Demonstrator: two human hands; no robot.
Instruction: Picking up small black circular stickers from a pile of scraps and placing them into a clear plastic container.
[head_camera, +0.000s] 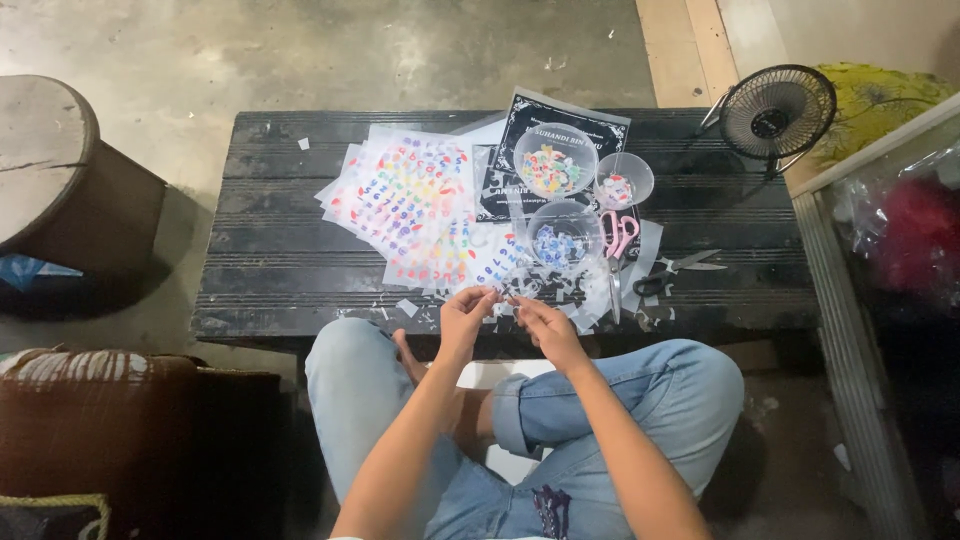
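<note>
Table (300, 260): low, black, slatted; the person sits before it with crossed legs.
Sticker sheets (405, 195): colourful letters, spread on the table's middle.
Bowls (555, 160): three clear ones, just beside the sheets.
Left hand (462, 318): fingers pinched closed over the table's near edge, on something too small to tell.
Right hand (548, 328): fingers curled, tips meeting the left hand's tips.

Dim, soft overhead light; sharp centre, dark corners, slight wide-angle bending.
</note>
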